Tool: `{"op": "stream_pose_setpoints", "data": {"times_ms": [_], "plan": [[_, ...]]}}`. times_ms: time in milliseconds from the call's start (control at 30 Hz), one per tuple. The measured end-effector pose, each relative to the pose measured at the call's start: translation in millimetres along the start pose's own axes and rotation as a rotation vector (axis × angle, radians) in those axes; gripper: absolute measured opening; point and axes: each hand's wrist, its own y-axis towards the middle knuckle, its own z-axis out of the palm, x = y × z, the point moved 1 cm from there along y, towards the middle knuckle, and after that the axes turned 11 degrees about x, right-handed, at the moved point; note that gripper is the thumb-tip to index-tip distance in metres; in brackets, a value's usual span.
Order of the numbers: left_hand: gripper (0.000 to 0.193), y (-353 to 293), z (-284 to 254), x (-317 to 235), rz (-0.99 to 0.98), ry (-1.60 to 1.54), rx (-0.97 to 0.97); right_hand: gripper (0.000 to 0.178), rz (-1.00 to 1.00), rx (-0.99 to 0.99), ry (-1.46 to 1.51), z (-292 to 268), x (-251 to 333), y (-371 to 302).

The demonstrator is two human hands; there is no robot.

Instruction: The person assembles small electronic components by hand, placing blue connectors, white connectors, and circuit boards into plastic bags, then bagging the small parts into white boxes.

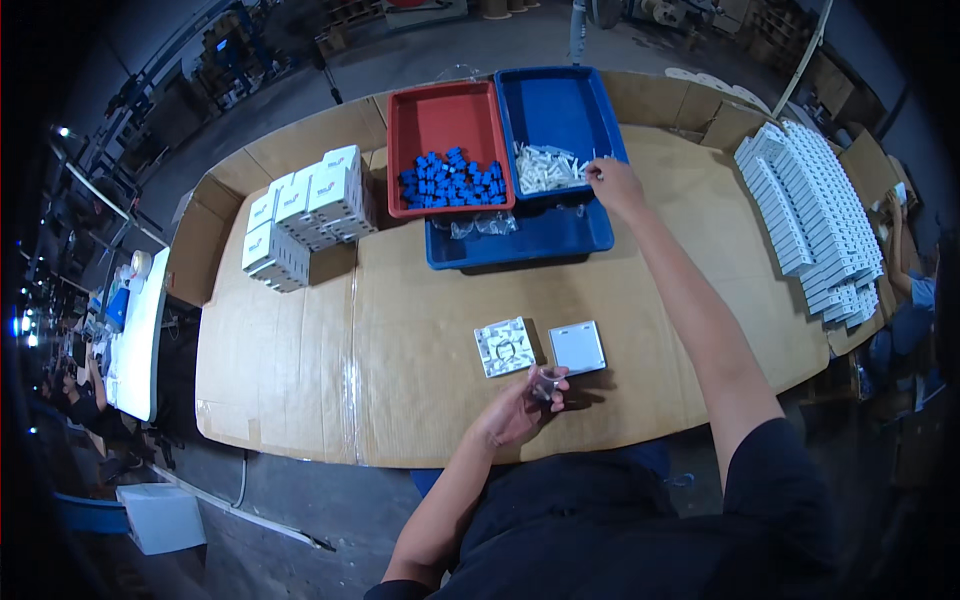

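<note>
My left hand [517, 412] is at the table's near side, its fingers curled around a small clear plastic bag [546, 382]. Just beyond it lie a square white frame with a round centre [504, 347] and a flat white square cover [578, 347]. My right hand [615, 187] reaches to the right edge of the far blue bin [560, 105], fingers pinched together. A slim white piece seems to poke out from the fingertips. Beside them in that bin lies a heap of small white stick-like parts [545, 168].
A red bin [445, 112] with small blue parts [452, 180] stands left of the blue one. Nearer is another blue tray [520, 240]. Stacked white boxes [310, 205] stand left, rows of white pieces [810, 220] right. Cardboard walls [225, 185] edge the table; people work at both sides.
</note>
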Motion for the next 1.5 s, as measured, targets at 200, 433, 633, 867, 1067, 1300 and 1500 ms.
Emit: {"op": "stream_pose_setpoints", "data": {"times_ms": [200,433,633,867,1067,1300,1500], "plan": [[0.06,2,-2,-3,0.047,0.067,0.045,0.015,0.112,0.216,-0.239,2,24,20],[0.06,-1,1,1,0.026,0.055,0.024,0.015,0.098,0.134,-0.251,18,-5,19],[0.058,1,-5,2,0.035,0.012,0.037,0.014,0.125,0.27,-0.112,8,-2,30],[0.054,3,4,2,0.088,-0.093,0.063,0.014,-0.026,0.277,0.045,6,-30,47],[0.052,-11,26,-8,0.145,0.121,0.064,0.021,0.073,0.104,0.728,-21,-32,22],[0.049,0,92,-64,0.427,0.411,-0.006,0.018,-0.027,0.032,0.775,-80,63,-111],[0.055,5,86,-61,0.404,0.208,-0.129,0.009,-0.19,0.22,0.766,-73,123,-207]]}}
